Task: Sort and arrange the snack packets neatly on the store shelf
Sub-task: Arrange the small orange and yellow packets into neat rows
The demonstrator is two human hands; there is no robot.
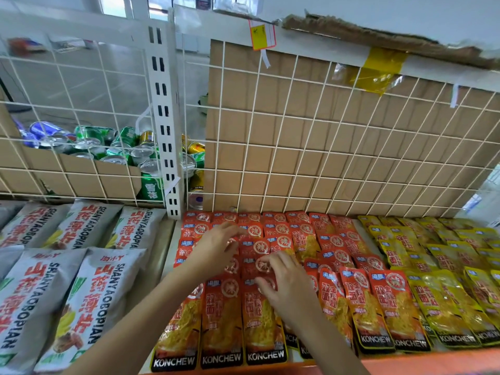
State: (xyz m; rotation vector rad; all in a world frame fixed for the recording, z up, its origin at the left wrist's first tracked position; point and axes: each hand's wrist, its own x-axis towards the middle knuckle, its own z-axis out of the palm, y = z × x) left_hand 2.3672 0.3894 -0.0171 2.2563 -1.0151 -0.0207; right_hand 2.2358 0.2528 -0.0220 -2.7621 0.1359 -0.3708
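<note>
The shelf holds overlapping rows of red packets (yellow packets beside). Left hand lies spread on them; right hand curls at one top, grip unclear. A sideways nudge could skew the slippery rows.

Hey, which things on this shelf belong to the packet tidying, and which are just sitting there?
In the job: red packets, yellow packets beside them, left hand and right hand on the red ones.
Just there: grey bags, drink cans, cardboard sheet.
</note>
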